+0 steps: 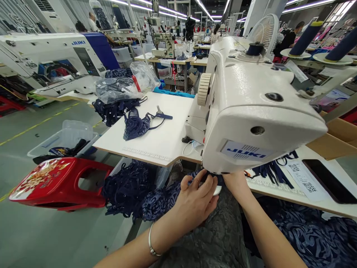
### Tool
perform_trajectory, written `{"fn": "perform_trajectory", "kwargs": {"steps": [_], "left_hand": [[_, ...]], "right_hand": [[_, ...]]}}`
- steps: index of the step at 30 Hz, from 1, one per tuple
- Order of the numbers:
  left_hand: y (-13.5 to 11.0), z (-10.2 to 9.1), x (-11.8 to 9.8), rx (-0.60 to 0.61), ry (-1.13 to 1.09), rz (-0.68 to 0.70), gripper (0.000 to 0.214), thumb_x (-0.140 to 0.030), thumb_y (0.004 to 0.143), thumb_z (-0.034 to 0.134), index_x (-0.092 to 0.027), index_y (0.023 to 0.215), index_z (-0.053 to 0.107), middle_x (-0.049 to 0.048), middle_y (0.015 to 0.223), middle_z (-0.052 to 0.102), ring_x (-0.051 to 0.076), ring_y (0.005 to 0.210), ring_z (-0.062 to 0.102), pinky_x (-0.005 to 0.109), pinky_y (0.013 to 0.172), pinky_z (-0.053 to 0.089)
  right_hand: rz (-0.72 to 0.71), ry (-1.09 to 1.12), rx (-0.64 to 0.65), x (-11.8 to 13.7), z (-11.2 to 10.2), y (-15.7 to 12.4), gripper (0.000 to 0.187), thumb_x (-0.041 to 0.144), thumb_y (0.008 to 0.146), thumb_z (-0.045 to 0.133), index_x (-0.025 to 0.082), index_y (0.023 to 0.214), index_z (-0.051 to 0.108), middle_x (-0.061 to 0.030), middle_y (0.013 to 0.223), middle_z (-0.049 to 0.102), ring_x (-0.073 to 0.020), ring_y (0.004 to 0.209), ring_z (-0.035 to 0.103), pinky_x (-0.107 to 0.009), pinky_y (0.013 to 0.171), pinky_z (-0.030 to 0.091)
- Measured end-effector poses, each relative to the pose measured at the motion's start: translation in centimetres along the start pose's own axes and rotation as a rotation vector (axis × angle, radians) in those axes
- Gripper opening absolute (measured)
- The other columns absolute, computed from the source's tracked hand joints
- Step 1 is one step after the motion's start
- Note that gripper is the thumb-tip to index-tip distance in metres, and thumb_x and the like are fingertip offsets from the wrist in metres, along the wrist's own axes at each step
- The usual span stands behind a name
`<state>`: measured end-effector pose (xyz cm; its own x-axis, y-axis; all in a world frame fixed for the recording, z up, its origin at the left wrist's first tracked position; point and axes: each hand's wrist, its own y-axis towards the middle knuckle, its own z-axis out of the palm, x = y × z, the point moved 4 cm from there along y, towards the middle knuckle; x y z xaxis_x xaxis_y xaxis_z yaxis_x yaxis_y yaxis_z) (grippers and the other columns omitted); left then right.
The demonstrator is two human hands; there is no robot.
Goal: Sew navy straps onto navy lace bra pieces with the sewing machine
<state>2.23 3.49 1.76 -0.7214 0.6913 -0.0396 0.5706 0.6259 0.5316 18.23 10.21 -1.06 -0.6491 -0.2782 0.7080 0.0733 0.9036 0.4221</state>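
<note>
Closely bent, the left hand's fingers (197, 179) press in against dark navy fabric (217, 179) right below the sewing machine's head (262, 111); whether they pinch it or only steady it, I cannot tell. The left hand (192, 201) itself shows its back, with a bracelet (151, 240) on the wrist below. Just to the right of those fingers, the right hand (233, 181) reaches under the same head, which hides its fingertips, so their grip cannot be told. A white rounded piece (217, 191) shows just beneath the left fingers.

To the left of the fingers hangs patterned navy cloth (158, 203), with a heap of dark straps (125, 190) beyond it and a red stool (55, 182) farther out. Ahead and left of the fingers, a navy bra (136, 124) lies on the white tabletop (174, 126). Off to their right are loose navy strips (272, 174), a printed sheet (306, 182) and a black phone (330, 180).
</note>
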Motion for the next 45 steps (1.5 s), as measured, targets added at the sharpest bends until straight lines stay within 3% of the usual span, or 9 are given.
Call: {"fn": "perform_trajectory", "kwargs": {"steps": [7,20,39,45], "left_hand": [[0.1,0.0,-0.1,-0.001,-0.002,-0.005,0.035,-0.034,0.094,0.053,-0.018,0.125,0.060,0.0046,0.118,0.065,0.023,0.119,0.053,0.037,0.095,0.028],[-0.1,0.1,-0.1,0.005,-0.011,-0.016,0.035,-0.033,0.096,0.049,-0.020,0.127,0.058,0.0033,0.124,0.064,0.021,0.119,0.053,0.038,0.096,0.027],[-0.1,-0.2,-0.1,-0.045,-0.025,-0.086,0.034,-0.034,0.094,0.052,-0.019,0.123,0.060,0.0040,0.117,0.067,0.022,0.118,0.054,0.038,0.091,0.031],[-0.2,0.3,-0.5,-0.002,-0.027,-0.076,0.035,-0.033,0.095,0.050,-0.020,0.126,0.058,0.0035,0.120,0.065,0.022,0.122,0.051,0.037,0.092,0.032]], "right_hand": [[0.008,0.030,0.015,-0.3,0.1,0.2,0.031,0.025,0.083,0.049,0.016,0.106,0.067,-0.0155,0.110,0.070,-0.0321,0.117,0.058,-0.049,0.098,0.048],[-0.023,0.011,0.030,0.0,0.1,0.5,0.024,0.025,0.083,0.048,0.019,0.094,0.068,-0.0132,0.096,0.073,-0.0315,0.109,0.062,-0.051,0.098,0.048],[-0.054,-0.059,0.086,-1.0,0.5,0.8,0.027,0.034,0.085,0.046,0.021,0.083,0.069,-0.0132,0.085,0.074,-0.0338,0.104,0.064,-0.052,0.099,0.044],[-0.046,-0.037,0.064,-0.9,0.4,0.5,0.028,0.031,0.085,0.045,0.019,0.092,0.069,-0.0133,0.091,0.074,-0.0325,0.108,0.062,-0.051,0.100,0.045]]}}
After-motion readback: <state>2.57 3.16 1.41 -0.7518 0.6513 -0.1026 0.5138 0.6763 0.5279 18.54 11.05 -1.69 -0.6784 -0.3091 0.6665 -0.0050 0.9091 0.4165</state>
